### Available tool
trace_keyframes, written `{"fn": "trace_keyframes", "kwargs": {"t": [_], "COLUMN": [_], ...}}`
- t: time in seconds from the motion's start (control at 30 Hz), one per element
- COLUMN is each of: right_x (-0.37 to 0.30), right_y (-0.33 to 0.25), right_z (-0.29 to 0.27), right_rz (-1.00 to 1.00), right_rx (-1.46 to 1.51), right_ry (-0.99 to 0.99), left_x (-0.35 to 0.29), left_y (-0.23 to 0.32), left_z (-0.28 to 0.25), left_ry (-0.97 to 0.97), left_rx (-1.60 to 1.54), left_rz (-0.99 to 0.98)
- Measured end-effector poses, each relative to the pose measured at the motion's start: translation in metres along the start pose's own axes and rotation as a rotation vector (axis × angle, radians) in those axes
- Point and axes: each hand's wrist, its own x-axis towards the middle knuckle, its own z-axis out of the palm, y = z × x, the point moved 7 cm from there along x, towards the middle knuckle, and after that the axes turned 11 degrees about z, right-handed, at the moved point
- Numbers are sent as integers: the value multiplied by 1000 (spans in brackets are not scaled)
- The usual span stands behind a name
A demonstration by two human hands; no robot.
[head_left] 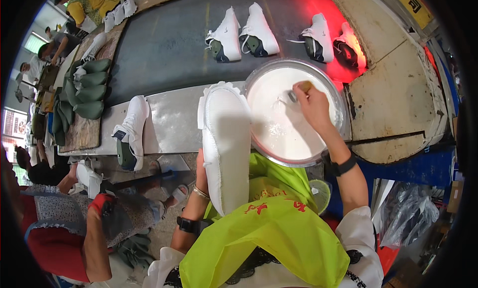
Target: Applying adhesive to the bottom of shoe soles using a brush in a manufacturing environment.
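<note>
My left hand (200,176) is closed on the side of a white shoe upper (226,139), bottom face up and toe pointing away from me. Its edge is stitched and ruffled near the toe. To the right, my right hand (314,108) grips a brush (302,87) by its short brownish handle, over a round metal basin (342,120). White liquid (279,121) fills much of the basin. The brush's tip is at the liquid's surface, and I cannot make out its bristles clearly.
A dark conveyor belt (169,44) carries white shoes (259,32), two of them under red light at the right. Another white shoe (133,121) lies left on the metal ledge. Green shoe lasts (92,86) are piled beyond it. A co-worker's red-gloved hand (103,203) is at lower left.
</note>
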Motion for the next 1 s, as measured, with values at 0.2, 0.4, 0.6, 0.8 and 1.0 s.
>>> {"fn": "trace_keyframes", "kwargs": {"t": [0.2, 0.4, 0.6, 0.8, 1.0], "right_x": [-18, -26, 5, -52, -29], "right_y": [-49, -104, -69, -62, -109], "right_z": [2, 39, 30, 10, 15], "right_rz": [44, 193, 147, 143, -183], "right_rx": [325, 514, 340, 384, 381], "right_ry": [-73, -410, -293, -279, -247], "left_x": [11, -1, -2, -1, 4], "left_y": [-15, -2, -12, -5, 0], "left_z": [11, 38, 35, 32, 31], "left_ry": [-138, -173, -219, -187, -249], "left_rx": [-233, 171, -134, -75, 384], "left_rz": [-8, -126, -188, -163, -28]}}
